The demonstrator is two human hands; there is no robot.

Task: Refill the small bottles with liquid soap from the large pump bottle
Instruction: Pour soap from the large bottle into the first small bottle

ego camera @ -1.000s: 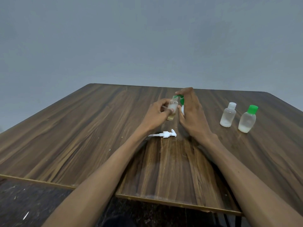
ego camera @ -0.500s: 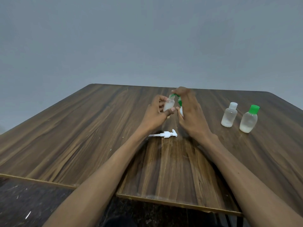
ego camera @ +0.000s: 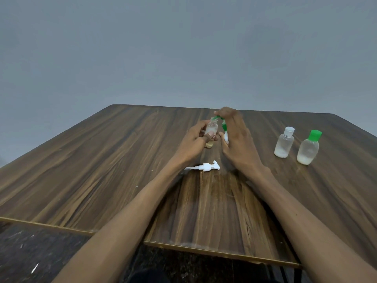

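My left hand (ego camera: pixel 194 141) grips a small clear bottle (ego camera: pixel 211 129) with an open neck and a little yellowish liquid at its bottom, held above the table. Right beside it, my right hand (ego camera: pixel 237 139) is wrapped round a white bottle with a green pump top (ego camera: pixel 224 126); its fingertips lie on the green spout just over the small bottle's mouth. Most of that pump bottle is hidden behind my right hand. A loose white pump head with its tube (ego camera: pixel 208 167) lies on the wooden table (ego camera: pixel 102 170) just in front of my hands.
Two small frosted bottles stand at the right of the table: one with a white cap (ego camera: pixel 284 142) and one with a green cap (ego camera: pixel 308 148), each holding a little white liquid. The table's front edge runs across below my forearms, with dark floor beyond.
The small bottle dipped, rose and tilted, then came back upright beside the green spout. My right hand stayed on the pump top and shifted only slightly.
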